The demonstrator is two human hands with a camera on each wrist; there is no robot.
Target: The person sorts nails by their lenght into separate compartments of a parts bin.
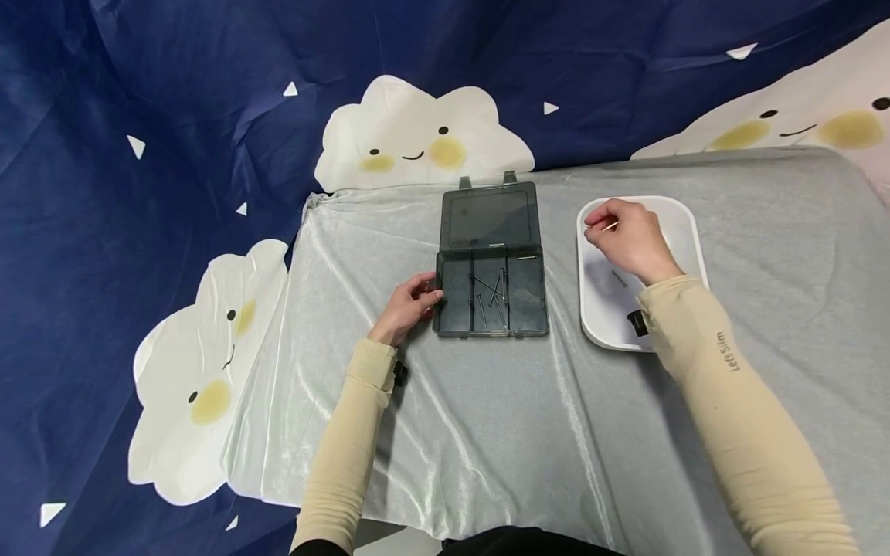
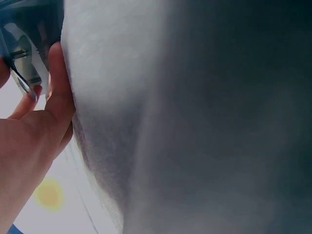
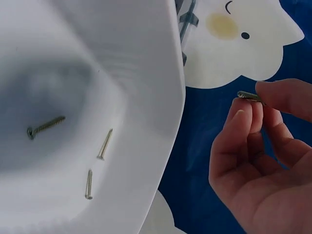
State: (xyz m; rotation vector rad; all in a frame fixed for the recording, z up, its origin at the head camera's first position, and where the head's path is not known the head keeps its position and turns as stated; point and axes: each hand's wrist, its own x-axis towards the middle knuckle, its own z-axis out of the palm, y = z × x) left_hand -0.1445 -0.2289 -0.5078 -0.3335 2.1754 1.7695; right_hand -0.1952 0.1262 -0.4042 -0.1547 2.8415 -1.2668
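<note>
My right hand point(image 1: 636, 239) is over the white tray point(image 1: 591, 328), pinching a screw point(image 3: 248, 96) between thumb and fingertips. Three screws show inside the tray in the right wrist view, one of them a darker screw point(image 3: 46, 126) lying apart from the other two. To the left sits a dark, see-through compartment box point(image 1: 455, 309) with its lid point(image 1: 490, 216) swung back. My left hand point(image 1: 405, 309) grips the box's left edge, thumb on the rim. Several long screws point(image 1: 481, 310) lie in its middle compartment, and a small screw point(image 1: 526, 258) is at the back of the right one.
Grey velvety cloth point(image 1: 487, 417) covers the table. Behind and to the left hangs a dark blue curtain point(image 1: 208, 93) with white clouds. The tray stands right of the box, a strip of cloth between them.
</note>
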